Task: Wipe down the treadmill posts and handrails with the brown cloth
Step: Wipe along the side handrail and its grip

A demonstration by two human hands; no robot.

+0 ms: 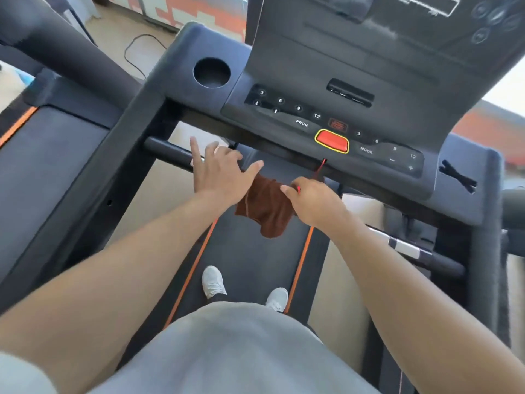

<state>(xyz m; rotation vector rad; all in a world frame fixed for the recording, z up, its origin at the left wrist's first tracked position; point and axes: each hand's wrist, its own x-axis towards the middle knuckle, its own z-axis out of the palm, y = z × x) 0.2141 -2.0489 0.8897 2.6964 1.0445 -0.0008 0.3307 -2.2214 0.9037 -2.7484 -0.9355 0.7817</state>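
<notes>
I stand on the treadmill belt (250, 260), looking down. My right hand (312, 200) grips the brown cloth (265, 210), which hangs in folds below the console. My left hand (218, 172) is spread with straight fingers just above the left end of the black front handrail (167, 153), beside the cloth. It holds nothing. The left post (113, 163) slants down from the console corner. The right handrail (414, 251) with its silver section runs out at the right. A red safety cord (319, 170) hangs next to my right hand.
The console (326, 120) with number buttons and a red stop button (332, 140) sits right above my hands, with a cup holder (211, 72) at its left. A second treadmill (42, 143) stands at the left. A black cable (136, 49) lies on the floor beyond.
</notes>
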